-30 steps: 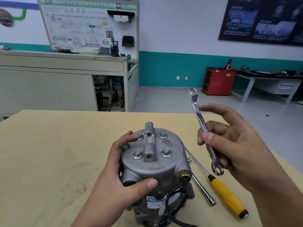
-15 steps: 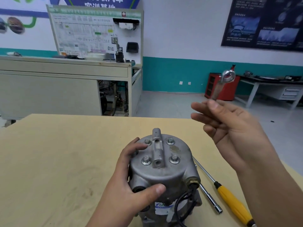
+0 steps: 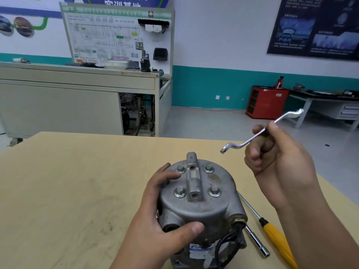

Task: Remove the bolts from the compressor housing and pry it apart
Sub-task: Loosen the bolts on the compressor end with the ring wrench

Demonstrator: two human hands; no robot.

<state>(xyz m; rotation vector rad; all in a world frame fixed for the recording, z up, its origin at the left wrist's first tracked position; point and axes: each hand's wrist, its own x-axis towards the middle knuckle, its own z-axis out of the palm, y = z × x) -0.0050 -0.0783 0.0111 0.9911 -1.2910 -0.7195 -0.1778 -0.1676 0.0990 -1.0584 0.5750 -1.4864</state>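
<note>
The compressor housing [image 3: 200, 204] stands upright on the tabletop [image 3: 68, 191] close to its near edge, with four bolts [image 3: 179, 191] seated in its top face. The left hand [image 3: 155, 220] has its grip wrapped around the housing's left side, thumb across the front. The right hand [image 3: 277, 158], raised near the tabletop's right edge, has its grip clenched around an offset ring wrench [image 3: 248, 141], clear of the housing. A yellow-handled screwdriver [image 3: 274, 234] and a socket bar [image 3: 257, 244] lie just right of the housing.

I see the compressor housing [image 3: 202, 206] standing on the table [image 3: 68, 191], left hand [image 3: 155, 226] gripping its left side, right hand [image 3: 277, 158] holding the wrench [image 3: 252, 138] above its right, screwdriver [image 3: 272, 233] and socket bar [image 3: 257, 241] lying just right of it
</note>
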